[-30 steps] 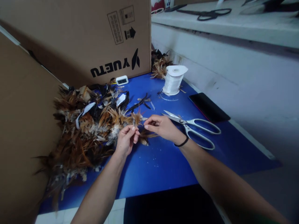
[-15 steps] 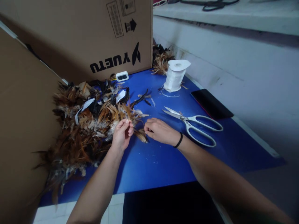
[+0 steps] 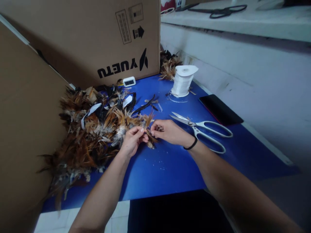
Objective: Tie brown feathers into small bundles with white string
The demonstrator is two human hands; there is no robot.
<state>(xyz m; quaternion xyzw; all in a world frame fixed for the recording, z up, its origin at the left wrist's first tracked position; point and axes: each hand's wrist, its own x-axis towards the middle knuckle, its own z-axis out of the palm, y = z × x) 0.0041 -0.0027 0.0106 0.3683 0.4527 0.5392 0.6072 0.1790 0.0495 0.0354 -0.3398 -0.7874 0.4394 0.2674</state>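
Observation:
My left hand (image 3: 134,138) is closed in a pinch on a small bunch of brown feathers (image 3: 147,121) that fans out beyond its thumb. Close against its right side, my right hand (image 3: 168,132), with a black band at the wrist, has thumb and fingers curled together at the edge of the same bunch. What lies between the right fingertips is too small to make out. To the left spreads a large heap of brown, black and grey feathers (image 3: 82,142). Open-bladed scissors (image 3: 191,124) with white handles lie right of my right hand.
A white spool (image 3: 182,81) stands at the back of the blue table (image 3: 165,174). A dark tablet-like slab (image 3: 220,109) lies at the right edge. Cardboard (image 3: 80,42) walls the left and back. A small white device (image 3: 129,81) and black scissors on a ledge (image 3: 267,24) are also there.
Both hands have come closer together, the left moving right and slightly down. Feathers now stand up between them. The whole view has shifted a little.

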